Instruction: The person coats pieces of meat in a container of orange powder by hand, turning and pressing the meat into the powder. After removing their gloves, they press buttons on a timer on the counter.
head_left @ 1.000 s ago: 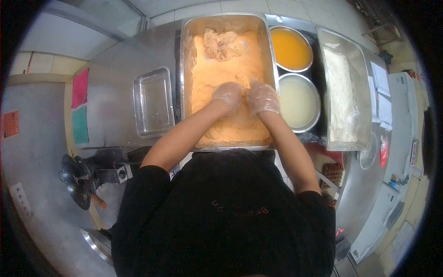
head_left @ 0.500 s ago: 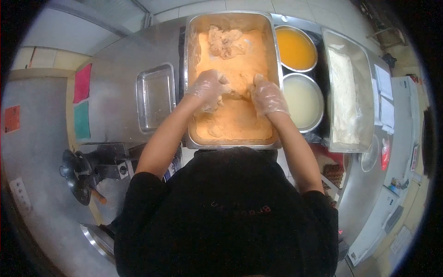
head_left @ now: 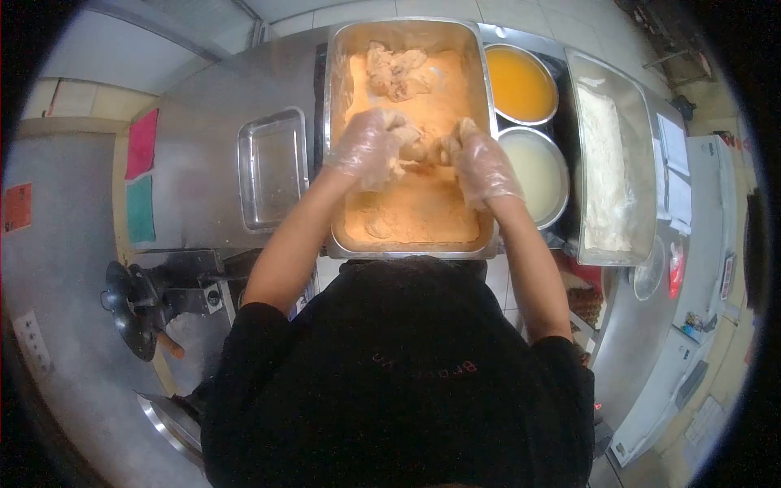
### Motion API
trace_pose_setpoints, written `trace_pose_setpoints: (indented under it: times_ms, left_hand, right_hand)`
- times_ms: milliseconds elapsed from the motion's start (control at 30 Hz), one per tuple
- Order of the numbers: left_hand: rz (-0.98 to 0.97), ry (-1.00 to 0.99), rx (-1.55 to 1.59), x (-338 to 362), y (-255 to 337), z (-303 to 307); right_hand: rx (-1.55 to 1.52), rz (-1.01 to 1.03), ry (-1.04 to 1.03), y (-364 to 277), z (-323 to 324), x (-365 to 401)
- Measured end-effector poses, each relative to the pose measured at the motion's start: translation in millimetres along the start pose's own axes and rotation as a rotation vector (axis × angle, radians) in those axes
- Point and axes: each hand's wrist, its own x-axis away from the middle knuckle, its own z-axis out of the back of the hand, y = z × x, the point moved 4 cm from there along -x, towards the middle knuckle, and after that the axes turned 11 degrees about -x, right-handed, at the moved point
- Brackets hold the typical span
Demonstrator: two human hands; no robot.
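A deep metal tray [head_left: 412, 251] holds an orange-tan powder [head_left: 415, 213]. Several coated pieces [head_left: 397, 71] lie heaped on the powder at the tray's far end. Over the tray's middle, my left hand [head_left: 368, 146], in a clear plastic glove, has its fingers curled round one side of a powder-coated piece [head_left: 416, 148]. My right hand [head_left: 482, 161], gloved the same way, pinches the other side of that piece, near the tray's right wall. The gloves and loose powder partly hide the piece.
To the right stand a bowl of orange liquid [head_left: 521, 84], a bowl of pale liquid [head_left: 533, 175] and a long tray of white powder [head_left: 606, 171]. A shallow metal tray [head_left: 274, 171] rests on the steel counter [head_left: 195, 146] at left. Papers [head_left: 675, 179] lie at far right.
Both hands have shifted slightly, my right hand a little to the right. The piece between them shows more clearly now. The heaped pieces stay where they were.
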Motion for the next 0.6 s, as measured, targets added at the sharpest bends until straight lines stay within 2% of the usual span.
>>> trace_pose_setpoints:
  times_ms: [67, 100, 167, 233, 267, 367, 400, 467, 500, 567, 600]
  left_hand:
    - [-0.016, 0.034, 0.046, 4.3, 9.5, 13.0]
    - [-0.157, 0.047, -0.084, 3.4, 11.0, 21.8]
    - [-0.304, 0.069, -0.214, -0.9, 18.3, 32.3]
    - [-0.107, 0.207, -0.120, -6.9, 13.7, 45.2]
    - [-0.105, 0.208, -0.121, -21.1, 1.6, 45.8]
    - [-0.276, 0.308, -0.208, -79.7, -68.8, 20.7]
    - [-0.382, 0.292, -0.340, -94.8, -91.0, 0.9]
    - [-0.458, 0.190, -0.605, -84.1, -80.5, -23.3]
    - [-0.425, 0.102, -0.735, -60.4, -64.1, -38.2]
    - [-0.503, 0.016, -0.961, -62.2, -90.7, -78.8]
    - [-0.504, 0.010, -0.959, -62.5, -100.9, -94.3]
  right_hand:
    - [0.014, 0.013, 0.017, -8.4, 11.2, -0.3]
    - [0.026, 0.025, 0.031, -10.1, 13.0, 0.7]
    - [-0.028, 0.024, 0.046, -4.6, 13.3, -3.3]
    - [-0.087, 0.021, 0.057, -1.9, 13.4, -4.3]
    - [-0.066, 0.032, 0.080, -2.0, 13.6, -2.6]
    - [-0.041, 0.038, 0.097, 1.0, 9.3, 2.5]
    - [-0.033, 0.036, 0.091, 1.8, 7.8, 3.8]
    - [-0.032, 0.004, 0.070, -2.4, 6.7, 8.5]
    - [-0.030, -0.029, 0.045, -2.3, 5.4, 10.5]
    - [-0.024, -0.012, 0.055, 6.6, 1.5, 9.6]
    - [-0.019, 0.003, 0.062, 10.4, 0.0, 10.5]
